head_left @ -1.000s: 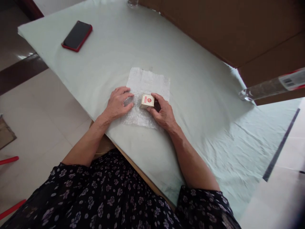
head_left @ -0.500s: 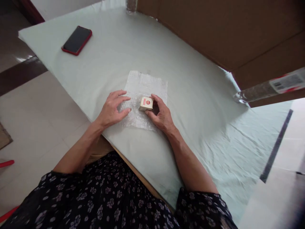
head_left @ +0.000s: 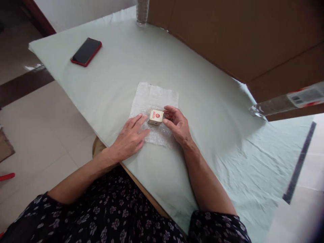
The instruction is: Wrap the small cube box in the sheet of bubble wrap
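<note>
A small cream box (head_left: 155, 116) with red print rests on a sheet of bubble wrap (head_left: 162, 98) near the table's front edge. My left hand (head_left: 131, 136) lies on the sheet's left edge, fingers stretched toward the box and slightly apart from it. On the other side, my right hand (head_left: 178, 125) curves beside the box's right face, thumb and fingers apart. Whether its thumb tip touches the box is hard to tell; it does not grip it.
A pale green cloth covers the table (head_left: 113, 77). A phone in a red case (head_left: 86, 52) lies at the far left. A large brown cardboard box (head_left: 215, 33) with clear tape along its edges stands at the back right.
My right hand has let go of the small box and opened beside it. My left hand has moved right and down onto the bubble wrap. The whole view has shifted slightly.
</note>
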Demonstrator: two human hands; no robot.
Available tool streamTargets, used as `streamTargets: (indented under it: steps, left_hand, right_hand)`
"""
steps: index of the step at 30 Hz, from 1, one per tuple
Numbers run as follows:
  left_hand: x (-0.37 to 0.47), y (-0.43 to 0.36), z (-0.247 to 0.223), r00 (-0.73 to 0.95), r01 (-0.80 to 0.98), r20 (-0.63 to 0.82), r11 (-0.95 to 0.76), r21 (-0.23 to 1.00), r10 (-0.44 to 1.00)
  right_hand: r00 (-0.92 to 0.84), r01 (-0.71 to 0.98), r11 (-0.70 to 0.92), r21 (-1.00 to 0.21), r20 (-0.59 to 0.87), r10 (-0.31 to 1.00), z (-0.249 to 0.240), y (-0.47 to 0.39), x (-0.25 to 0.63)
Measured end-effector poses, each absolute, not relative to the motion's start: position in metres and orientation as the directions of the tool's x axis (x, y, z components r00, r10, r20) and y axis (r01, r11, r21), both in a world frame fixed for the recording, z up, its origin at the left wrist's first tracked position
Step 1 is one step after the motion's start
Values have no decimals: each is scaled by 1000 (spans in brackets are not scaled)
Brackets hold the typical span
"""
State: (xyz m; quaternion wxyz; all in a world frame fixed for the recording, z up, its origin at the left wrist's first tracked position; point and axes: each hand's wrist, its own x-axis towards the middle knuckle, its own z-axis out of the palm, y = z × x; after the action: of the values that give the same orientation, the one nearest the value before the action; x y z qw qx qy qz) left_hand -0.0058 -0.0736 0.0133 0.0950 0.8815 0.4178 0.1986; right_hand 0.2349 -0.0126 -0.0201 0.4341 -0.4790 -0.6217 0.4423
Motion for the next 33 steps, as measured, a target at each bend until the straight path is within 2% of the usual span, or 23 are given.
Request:
streamTargets:
  steps: [8,11,13,16,18,22,26,33]
  left_hand:
    - [3,-58,13,485,652,383,-617,440,786]
    - [6,-48,19,445,644,378,-584,495,812]
    - [10,-39,22,412,637,348,-539,551,842]
    - [16,-27,25,342,615,290,-446,650,894]
    - [20,-21,26,310,588,259,-399,704,915]
    - [25,-17,27,288,526,230,-354,773,930]
    - [25,-17,26,238,488,229,-320,812,944]
    - [22,-22,19,205,408,257,-321,855,945]
  right_hand:
    - [-155,210,166,-964,135,979,-11,-9,239]
    - [-149,165,159,-973,135,980,-1,-8,246]
    - [-220,149,133,-980,99,970,9,-8,254]
    - [-378,245,123,-962,22,925,25,-11,265]
    - [-406,351,168,-921,12,914,30,-12,266]
    - [-342,425,241,-872,92,935,24,-14,252]
    - [-255,385,246,-890,154,955,15,-14,237]
    - [-241,324,235,-916,161,957,13,-17,230]
